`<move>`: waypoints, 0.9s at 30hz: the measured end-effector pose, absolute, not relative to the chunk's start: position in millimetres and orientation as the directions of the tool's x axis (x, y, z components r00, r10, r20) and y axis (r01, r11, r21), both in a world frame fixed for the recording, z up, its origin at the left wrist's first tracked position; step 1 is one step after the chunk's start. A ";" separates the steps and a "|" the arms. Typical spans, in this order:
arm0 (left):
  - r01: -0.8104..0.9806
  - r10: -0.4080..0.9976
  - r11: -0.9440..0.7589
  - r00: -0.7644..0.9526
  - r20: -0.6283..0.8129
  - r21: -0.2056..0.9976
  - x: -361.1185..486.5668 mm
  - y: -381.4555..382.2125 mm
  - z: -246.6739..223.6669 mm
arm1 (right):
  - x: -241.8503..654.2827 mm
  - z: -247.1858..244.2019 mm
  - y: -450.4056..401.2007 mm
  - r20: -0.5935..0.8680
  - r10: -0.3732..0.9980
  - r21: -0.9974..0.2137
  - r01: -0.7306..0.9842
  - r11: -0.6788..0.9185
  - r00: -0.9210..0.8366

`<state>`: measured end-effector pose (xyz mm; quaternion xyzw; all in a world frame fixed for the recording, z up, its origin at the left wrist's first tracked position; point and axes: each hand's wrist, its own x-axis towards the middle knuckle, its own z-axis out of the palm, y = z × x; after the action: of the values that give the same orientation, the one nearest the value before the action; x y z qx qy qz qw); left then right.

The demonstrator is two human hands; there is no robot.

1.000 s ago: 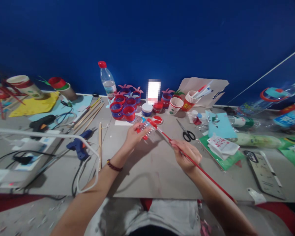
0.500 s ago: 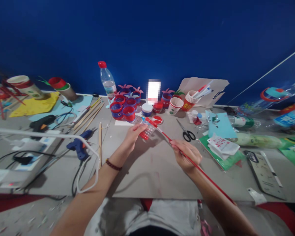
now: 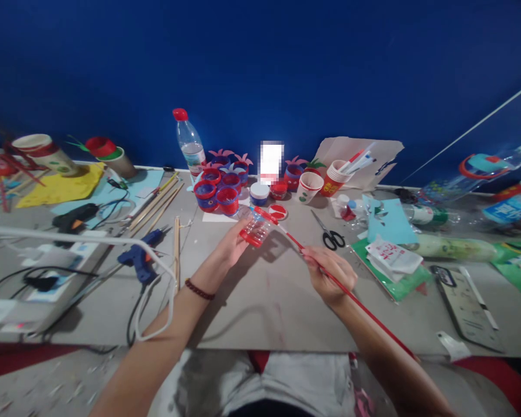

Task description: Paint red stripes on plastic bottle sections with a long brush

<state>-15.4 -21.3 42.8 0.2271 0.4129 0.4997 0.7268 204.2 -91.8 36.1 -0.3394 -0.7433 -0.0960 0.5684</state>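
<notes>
My left hand [image 3: 235, 239] is closed on a clear ribbed plastic bottle piece [image 3: 257, 227] with red paint along its rim and lower end. In my right hand [image 3: 331, 273] is a long red-handled paintbrush [image 3: 369, 315], its tip touching or very near the piece's painted rim. Just behind stand an open red paint jar [image 3: 278, 189] and a white-lidded blue jar [image 3: 259, 194]. A red-smeared jar lid [image 3: 278, 212] lies in front of them. Several red and blue painted cups with petal-shaped tops [image 3: 228, 200] cluster at the back left of the piece.
Scissors [image 3: 332, 236] and a paper cup [image 3: 309, 187] lie to the right, with a phone [image 3: 465, 307] farther over. On the left are a blue glue gun [image 3: 142, 258], wooden sticks [image 3: 176, 255], a power strip [image 3: 69, 284] and a looping white cable. A water bottle [image 3: 190, 145] stands behind.
My left hand has turned the bottle piece slightly and shifted a little, so more of its red lower end shows. My right hand and the paintbrush have hardly moved.
</notes>
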 end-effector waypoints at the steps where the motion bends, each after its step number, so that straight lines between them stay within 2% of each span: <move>1: -0.555 0.908 0.407 0.159 -0.388 0.725 -15.5 -21.2 43.8 | 204.0 36.2 -91.8 0.912 0.391 -0.240 0.613 0.753 -0.122; 8: -0.583 0.871 0.488 0.283 -0.401 0.649 -19.9 -18.9 42.4 | 204.2 34.2 -91.4 0.916 0.386 -0.244 0.616 0.749 -0.107; 15: -0.595 0.875 0.480 0.383 -0.297 0.644 -21.2 -18.9 43.3 | 204.8 32.6 -91.3 0.917 0.387 -0.258 0.603 0.755 -0.092; 19: -0.585 0.873 0.483 0.377 -0.309 0.652 -21.9 -20.5 47.3 | 201.8 37.0 -90.7 0.903 0.419 -0.279 0.616 0.736 -0.091; 24: -0.565 0.936 0.344 0.269 -0.226 0.750 -18.6 -25.6 52.9 | 197.5 46.2 -87.5 0.899 0.435 -0.299 0.646 0.702 -0.057; 27: -0.441 0.972 0.225 0.163 -0.169 0.869 -14.5 -26.6 50.8 | 198.5 46.9 -86.2 0.895 0.445 -0.354 0.631 0.691 0.015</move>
<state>-14.5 -26.6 50.8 0.3437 0.3861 0.5189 0.6808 198.5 -86.2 46.9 -0.3856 -0.6975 -0.0775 0.5990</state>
